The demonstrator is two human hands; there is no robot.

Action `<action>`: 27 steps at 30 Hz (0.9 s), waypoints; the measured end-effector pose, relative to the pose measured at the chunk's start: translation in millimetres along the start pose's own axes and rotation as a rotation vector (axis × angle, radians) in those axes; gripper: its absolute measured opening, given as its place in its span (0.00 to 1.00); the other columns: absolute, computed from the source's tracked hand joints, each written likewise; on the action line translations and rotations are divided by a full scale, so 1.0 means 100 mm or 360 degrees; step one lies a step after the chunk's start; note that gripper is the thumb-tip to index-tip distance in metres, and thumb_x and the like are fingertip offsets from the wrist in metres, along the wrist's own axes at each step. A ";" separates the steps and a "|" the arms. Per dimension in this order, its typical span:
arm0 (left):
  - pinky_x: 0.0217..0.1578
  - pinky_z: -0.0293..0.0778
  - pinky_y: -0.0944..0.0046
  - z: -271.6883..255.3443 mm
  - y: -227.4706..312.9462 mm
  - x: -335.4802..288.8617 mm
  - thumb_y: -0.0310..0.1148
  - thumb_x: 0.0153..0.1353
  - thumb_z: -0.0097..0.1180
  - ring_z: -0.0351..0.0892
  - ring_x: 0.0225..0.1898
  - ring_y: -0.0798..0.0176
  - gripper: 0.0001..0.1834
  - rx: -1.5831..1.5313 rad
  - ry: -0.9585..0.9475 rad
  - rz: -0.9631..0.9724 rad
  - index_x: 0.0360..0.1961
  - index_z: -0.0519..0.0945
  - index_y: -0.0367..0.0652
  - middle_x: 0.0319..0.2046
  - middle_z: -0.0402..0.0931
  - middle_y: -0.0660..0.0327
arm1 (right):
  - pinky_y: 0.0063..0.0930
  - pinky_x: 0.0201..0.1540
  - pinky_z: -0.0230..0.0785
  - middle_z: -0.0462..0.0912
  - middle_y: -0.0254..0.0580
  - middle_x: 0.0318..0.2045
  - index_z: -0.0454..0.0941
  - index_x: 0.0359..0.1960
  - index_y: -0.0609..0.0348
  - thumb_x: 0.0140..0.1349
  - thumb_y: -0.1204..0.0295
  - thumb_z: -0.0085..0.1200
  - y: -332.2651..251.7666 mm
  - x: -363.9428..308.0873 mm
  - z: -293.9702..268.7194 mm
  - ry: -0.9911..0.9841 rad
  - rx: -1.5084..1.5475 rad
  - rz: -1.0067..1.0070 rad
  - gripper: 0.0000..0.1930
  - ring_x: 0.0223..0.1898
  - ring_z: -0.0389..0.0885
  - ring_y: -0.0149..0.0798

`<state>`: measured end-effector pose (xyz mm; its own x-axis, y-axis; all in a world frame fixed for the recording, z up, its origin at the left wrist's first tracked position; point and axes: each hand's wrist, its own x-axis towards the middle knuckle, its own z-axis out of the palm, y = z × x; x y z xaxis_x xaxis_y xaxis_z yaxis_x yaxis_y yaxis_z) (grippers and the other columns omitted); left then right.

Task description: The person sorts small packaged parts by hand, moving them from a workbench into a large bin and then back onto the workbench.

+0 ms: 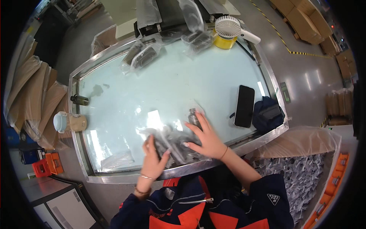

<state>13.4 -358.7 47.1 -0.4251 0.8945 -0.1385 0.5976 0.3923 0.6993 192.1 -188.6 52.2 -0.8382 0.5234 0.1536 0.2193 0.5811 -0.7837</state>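
Dark objects in clear plastic bags [177, 147] lie in a pile at the near edge of the glass-topped table, between my two hands. My left hand [154, 160] rests at the left side of the pile, thumb and fingers apart, its fingertips against the plastic. Reaching in from the right, my right hand [207, 137] has its fingers spread over the pile's right side. Its forefinger touches a small bagged dark bottle [193, 117] just beyond the pile. Glare and plastic blur the pile's contents.
More bagged dark pieces [145, 56] lie at the far edge, below a dark conveyor [164, 17]. A white fan [228, 27] stands far right, a phone [244, 106] and dark cloth bag [268, 114] at right. At left are a small bottle [80, 100] and a cup [70, 122].
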 end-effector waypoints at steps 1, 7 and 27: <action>0.58 0.62 0.51 0.17 0.04 0.01 0.42 0.56 0.60 0.60 0.59 0.33 0.47 -0.0001 0.0095 0.0049 0.66 0.46 0.29 0.57 0.52 0.32 | 0.49 0.66 0.48 0.60 0.48 0.65 0.68 0.59 0.51 0.56 0.71 0.51 -0.04 -0.12 0.09 0.0051 -0.0213 0.0085 0.25 0.67 0.51 0.59; 0.32 0.74 0.48 -0.09 0.48 0.61 0.54 0.59 0.50 0.79 0.35 0.42 0.39 0.0629 -0.0281 0.0118 0.62 0.61 0.36 0.52 0.66 0.35 | 0.54 0.64 0.50 0.61 0.46 0.64 0.67 0.59 0.54 0.55 0.66 0.54 0.04 -0.43 -0.18 -0.0077 -0.0372 0.0136 0.27 0.65 0.55 0.58; 0.56 0.56 0.43 -0.46 -0.69 1.88 0.55 0.52 0.58 0.58 0.61 0.42 0.39 0.0980 0.0552 -0.0055 0.65 0.62 0.60 0.67 0.50 0.46 | 0.44 0.61 0.59 0.75 0.41 0.50 0.76 0.48 0.54 0.49 0.77 0.56 -0.05 0.31 -0.11 0.0311 -0.0448 -0.0164 0.21 0.57 0.69 0.46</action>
<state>-138.8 -227.9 4.7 -0.5818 0.7995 0.1496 0.8121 0.5609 0.1608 170.3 -168.3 67.7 -0.7577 0.5466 0.3565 0.2905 0.7717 -0.5658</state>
